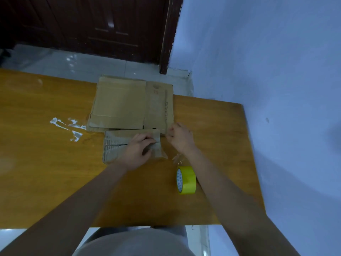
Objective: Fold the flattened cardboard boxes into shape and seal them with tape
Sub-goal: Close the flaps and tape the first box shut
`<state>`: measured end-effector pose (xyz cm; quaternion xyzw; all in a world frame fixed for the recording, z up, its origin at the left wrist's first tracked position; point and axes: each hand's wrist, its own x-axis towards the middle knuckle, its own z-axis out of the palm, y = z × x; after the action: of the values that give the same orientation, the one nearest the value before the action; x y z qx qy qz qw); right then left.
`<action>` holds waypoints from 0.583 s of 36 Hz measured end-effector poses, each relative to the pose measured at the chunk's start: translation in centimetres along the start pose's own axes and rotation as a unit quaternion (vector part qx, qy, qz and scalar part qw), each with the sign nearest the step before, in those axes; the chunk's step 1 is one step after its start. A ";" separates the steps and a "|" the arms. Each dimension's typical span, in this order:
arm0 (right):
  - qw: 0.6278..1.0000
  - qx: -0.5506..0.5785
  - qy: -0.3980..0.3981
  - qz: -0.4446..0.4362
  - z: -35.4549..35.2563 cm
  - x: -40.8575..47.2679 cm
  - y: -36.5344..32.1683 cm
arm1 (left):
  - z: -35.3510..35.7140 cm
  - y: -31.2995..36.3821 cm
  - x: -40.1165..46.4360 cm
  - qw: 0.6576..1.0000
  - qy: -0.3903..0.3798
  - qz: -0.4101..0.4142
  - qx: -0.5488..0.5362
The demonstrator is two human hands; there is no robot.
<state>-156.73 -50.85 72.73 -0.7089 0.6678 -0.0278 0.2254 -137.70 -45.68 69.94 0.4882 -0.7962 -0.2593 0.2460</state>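
From the head camera, looking down over the person's arms, a small cardboard box point(129, 145) sits folded on the wooden table point(46, 145), close to its middle. The left hand point(137, 151) lies on top of the box, its fingers bent over the right end and pressing a flap down there. The right hand point(180, 136) hovers just beside the box's right edge, fingers curled together; it seems to pinch a strip of clear tape point(172, 150) that glints below the wrist, though the blur keeps me from being sure. Nothing can be seen inside the box, since hand and flaps cover it. Touching the box's far side lies a larger flattened cardboard box point(129, 104), flat on the table and reaching past its far edge. A yellow tape roll point(186, 180) stands on its rim nearer the person, just beside the right forearm. Bits of shiny tape residue point(68, 126) mark the tabletop to the left.
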 end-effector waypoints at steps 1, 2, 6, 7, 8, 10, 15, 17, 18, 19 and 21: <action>1.000 -0.012 -0.004 -0.018 -0.4 0.4 0.0 | 0.0 0.1 0.0 1.000 0.001 -0.001 -0.001; 0.999 -0.029 -0.015 -0.039 -0.9 0.8 -0.1 | 0.0 0.1 0.0 1.000 0.003 -0.002 -0.002; 0.979 -0.137 -0.072 -0.136 -2.2 2.4 -1.2 | 0.1 0.4 0.1 1.000 0.009 -0.002 -0.007; 0.971 -0.160 -0.090 -0.155 -2.4 2.7 -1.5 | 0.1 0.4 0.2 1.000 0.008 -0.003 -0.006; 0.963 -0.179 -0.108 -0.171 -2.6 3.0 -1.9 | 0.1 0.4 0.2 1.000 0.006 -0.004 -0.004; 0.948 -0.212 -0.128 -0.200 -2.7 3.6 -2.5 | 0.0 0.3 0.1 1.000 -0.004 -0.008 -0.001; 0.928 -0.246 -0.133 -0.246 -2.4 4.7 -3.0 | -0.2 0.4 0.1 1.000 -0.009 -0.013 -0.004; 0.923 -0.252 -0.134 -0.259 -2.3 5.0 -3.2 | -0.2 0.4 0.1 1.000 -0.007 -0.012 -0.005; 0.921 -0.254 -0.137 -0.261 -2.3 5.1 -3.3 | -0.1 0.3 0.1 1.000 -0.005 -0.012 -0.004; 0.920 -0.256 -0.142 -0.261 -2.4 5.2 -3.4 | -0.1 0.2 0.1 1.000 -0.004 -0.012 -0.004; 0.916 -0.266 -0.147 -0.261 -2.5 5.3 -3.5 | 0.0 0.1 0.0 1.000 -0.004 -0.014 -0.002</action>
<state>-153.71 -56.58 74.89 -0.8876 0.4014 0.1979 0.1092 -137.78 -45.60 70.03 0.4980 -0.7895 -0.2665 0.2401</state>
